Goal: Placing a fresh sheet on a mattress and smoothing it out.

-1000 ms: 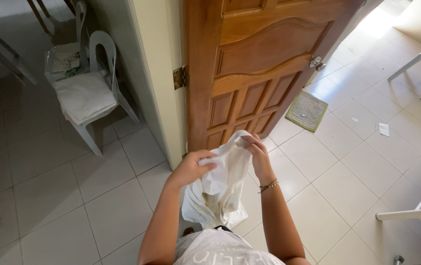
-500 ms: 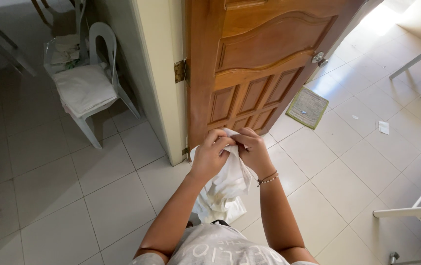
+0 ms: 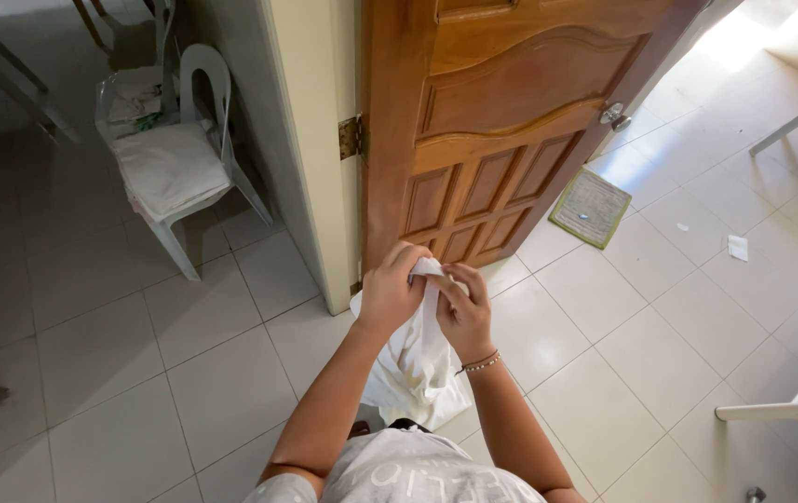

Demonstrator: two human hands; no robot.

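Both hands meet at the top of a white cloth [image 3: 415,359], fingers closed on it. The left hand [image 3: 390,293] pinches the upper edge with curled fingers [image 3: 408,259], and the right hand [image 3: 462,312], wearing a bead bracelet [image 3: 480,363] at the wrist, grips the same bunched edge just beside it, fingertips touching the fabric. From that grip the cloth hangs straight down toward the person's chest, its long axis vertical, its lower folds loose between the forearms. The left hand sits slightly higher and farther; the right is nearer the body. Beyond the hands stands a wooden panelled door [image 3: 501,140], open against a cream wall. Far left, a white plastic chair [image 3: 185,158] carries folded white fabric [image 3: 168,168]. A small green mat [image 3: 590,207] lies on the tiled floor [image 3: 650,317], right of the door.
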